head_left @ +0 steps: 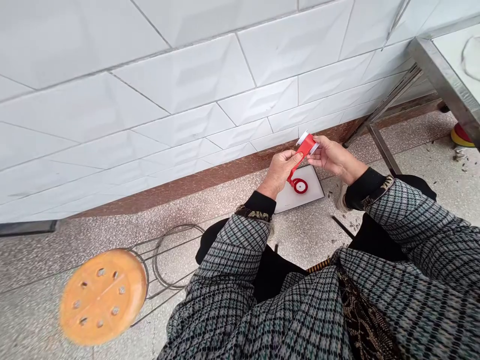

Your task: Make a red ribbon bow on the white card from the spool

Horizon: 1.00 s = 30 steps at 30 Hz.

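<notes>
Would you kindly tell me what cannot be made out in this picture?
All in the head view:
Red-and-white item: partly covered by the left hand and the fingers of the right hand.
White panel: partly hidden behind the left hand and the red-and-white item.
Metal-framed table: cut off by the right edge.
Red-and-yellow thing: partly behind the table's frame; its kind is unclear.
Dark object: cut off by the left edge.

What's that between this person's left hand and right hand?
In the head view, a red-and-white plastic piece spans the gap between the left hand and the right hand, with fingers of both on it.
</notes>
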Each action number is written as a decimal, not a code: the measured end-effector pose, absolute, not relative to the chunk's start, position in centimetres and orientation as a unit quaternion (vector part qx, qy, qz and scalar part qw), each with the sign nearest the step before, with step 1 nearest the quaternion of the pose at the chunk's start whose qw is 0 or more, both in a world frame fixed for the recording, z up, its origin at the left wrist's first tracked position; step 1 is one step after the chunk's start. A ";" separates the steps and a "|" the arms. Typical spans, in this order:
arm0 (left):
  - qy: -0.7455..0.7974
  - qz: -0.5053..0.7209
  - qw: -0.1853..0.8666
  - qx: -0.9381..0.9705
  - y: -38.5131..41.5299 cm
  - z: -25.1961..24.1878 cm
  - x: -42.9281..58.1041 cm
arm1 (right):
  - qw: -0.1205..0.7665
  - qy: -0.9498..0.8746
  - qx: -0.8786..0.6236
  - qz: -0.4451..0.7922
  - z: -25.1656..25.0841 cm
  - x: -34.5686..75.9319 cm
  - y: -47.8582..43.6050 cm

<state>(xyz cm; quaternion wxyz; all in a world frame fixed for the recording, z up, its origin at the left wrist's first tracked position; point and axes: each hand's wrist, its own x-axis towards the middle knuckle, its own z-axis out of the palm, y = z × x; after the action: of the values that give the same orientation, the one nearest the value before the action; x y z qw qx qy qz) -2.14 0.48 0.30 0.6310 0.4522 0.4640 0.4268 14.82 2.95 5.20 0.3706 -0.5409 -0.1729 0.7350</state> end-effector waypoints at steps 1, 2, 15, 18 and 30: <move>0.457 0.425 0.629 0.463 0.6 0.2 -2.2 | 0.361 -0.163 -0.531 0.749 5.2 14.9 2.9; 0.451 0.423 0.629 0.471 0.7 0.0 -2.2 | 0.353 -0.152 -0.519 0.763 5.2 14.9 2.9; 0.369 0.443 0.731 0.366 1.1 -0.5 -2.2 | 0.286 -0.086 -0.399 0.867 5.1 15.1 2.4; 0.358 0.435 0.749 0.348 1.0 -0.5 -2.3 | 0.250 -0.083 -0.375 0.889 5.1 15.1 2.2; 0.374 0.459 0.734 0.332 0.8 -0.2 -2.2 | 0.276 -0.194 -0.453 0.825 5.4 14.6 1.8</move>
<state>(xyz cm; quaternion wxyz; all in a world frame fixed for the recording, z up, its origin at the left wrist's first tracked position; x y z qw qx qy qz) -2.16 0.75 -0.16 0.7345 0.3319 0.3743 0.4586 14.62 1.78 5.40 0.2762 -0.4529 -0.1942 0.8251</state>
